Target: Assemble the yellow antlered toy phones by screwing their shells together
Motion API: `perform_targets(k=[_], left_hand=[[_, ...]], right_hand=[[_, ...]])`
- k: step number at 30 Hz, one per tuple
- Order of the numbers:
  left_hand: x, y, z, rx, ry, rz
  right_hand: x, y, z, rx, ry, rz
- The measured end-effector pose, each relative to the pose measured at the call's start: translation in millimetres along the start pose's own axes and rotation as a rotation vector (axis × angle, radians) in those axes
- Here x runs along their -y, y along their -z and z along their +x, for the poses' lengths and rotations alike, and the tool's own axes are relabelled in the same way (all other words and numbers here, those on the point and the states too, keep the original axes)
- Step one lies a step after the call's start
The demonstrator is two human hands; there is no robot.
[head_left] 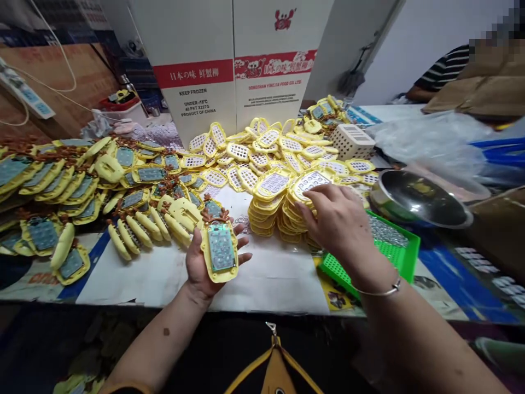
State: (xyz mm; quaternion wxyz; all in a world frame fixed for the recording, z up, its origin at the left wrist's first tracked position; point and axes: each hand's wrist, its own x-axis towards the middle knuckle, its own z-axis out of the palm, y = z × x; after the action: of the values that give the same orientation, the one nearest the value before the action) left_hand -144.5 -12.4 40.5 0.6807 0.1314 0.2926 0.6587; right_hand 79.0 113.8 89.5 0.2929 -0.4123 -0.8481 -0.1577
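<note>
While left hand (200, 265) cradles yellow keypad shell (220, 249) on upturned palm above worktop (270, 282), fingers loosely curled at shell edges: light hold, shell may slip off. Right hand (337, 219) fingers spread, resting atop stacked covers (296, 203); sideways push could topple stack toward green tray (405, 253).
</note>
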Motion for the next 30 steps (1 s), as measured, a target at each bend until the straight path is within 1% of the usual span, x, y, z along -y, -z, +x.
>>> perform_targets(k=[3, 5, 6, 8, 10, 12, 14, 16, 18, 21, 25, 28, 30], left_hand=[[2, -4.3, 2, 0.022, 0.0, -0.001], [3, -5.3, 3, 0.021, -0.01, 0.0], [3, -5.4, 4, 0.021, -0.011, -0.004], [3, -5.3, 4, 0.035, -0.006, -0.024], [4, -5.7, 4, 0.071, 0.003, -0.05], [6, -6.6, 3, 0.106, 0.01, -0.067], [8, -7.7, 2, 0.123, 0.005, -0.063], [11, -8.6, 0, 0.134, -0.01, -0.041], [13, -9.1, -4, 0.167, -0.004, -0.005], [18, -9.2, -10, 0.211, 0.045, 0.034], [29, -8.1, -18, 0.167, 0.106, 0.07], [38, -8.2, -21, 0.138, 0.191, 0.086], [41, -8.9, -23, 0.14, 0.233, 0.07]], right_hand=[[1, -11, -3, 0.02, 0.028, -0.076], [1, -14, -4, -0.008, 0.055, -0.1], [0, -14, -5, -0.043, 0.065, -0.101], [-2, -8, -5, -0.133, 0.081, -0.09], [-1, 3, -7, -0.206, 0.104, -0.054], [6, 18, -13, -0.231, 0.153, -0.003], [19, 32, -27, -0.216, 0.222, 0.057], [34, 42, -47, -0.174, 0.297, 0.129], [49, 44, -69, -0.123, 0.361, 0.197], [63, 39, -98, -0.072, 0.415, 0.231], [68, 31, -119, -0.075, 0.441, 0.229], [66, 30, -128, -0.095, 0.481, 0.249], [62, 28, -132, -0.125, 0.479, 0.284]])
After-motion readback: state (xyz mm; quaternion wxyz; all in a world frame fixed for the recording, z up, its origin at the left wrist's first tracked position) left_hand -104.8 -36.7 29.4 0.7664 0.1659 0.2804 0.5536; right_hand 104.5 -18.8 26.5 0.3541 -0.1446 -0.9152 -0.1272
